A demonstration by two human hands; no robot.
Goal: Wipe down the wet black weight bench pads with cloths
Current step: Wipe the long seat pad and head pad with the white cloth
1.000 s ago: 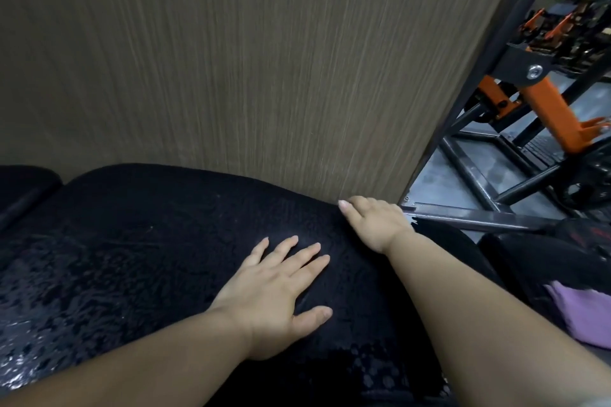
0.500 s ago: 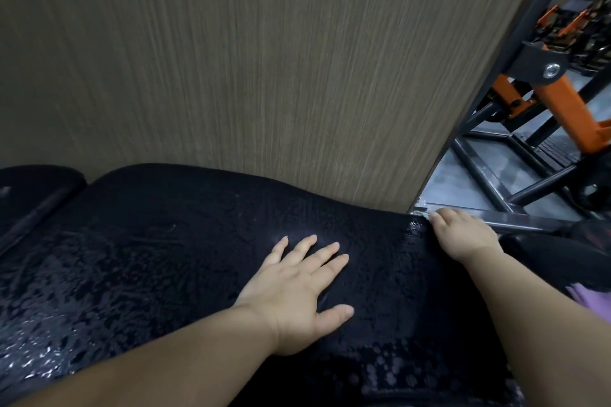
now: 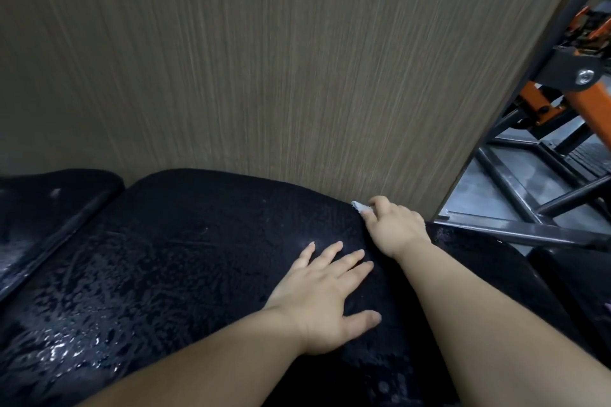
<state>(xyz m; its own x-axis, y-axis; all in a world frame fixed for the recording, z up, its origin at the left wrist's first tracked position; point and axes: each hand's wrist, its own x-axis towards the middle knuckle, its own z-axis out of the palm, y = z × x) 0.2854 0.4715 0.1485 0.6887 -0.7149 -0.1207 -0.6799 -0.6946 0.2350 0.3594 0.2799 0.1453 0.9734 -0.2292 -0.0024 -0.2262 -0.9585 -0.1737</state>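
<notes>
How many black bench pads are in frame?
2. One large wet pad lies under the flat left hand, with the right hand pinching a white cloth at its far edge; a second pad sits far left. The dark surface at right may be a third.

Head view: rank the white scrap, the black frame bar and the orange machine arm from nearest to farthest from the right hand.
1. white scrap: pinched in the right hand, at the far edge of the pad.
2. black frame bar: just to its right.
3. orange machine arm: far upper right.
</notes>
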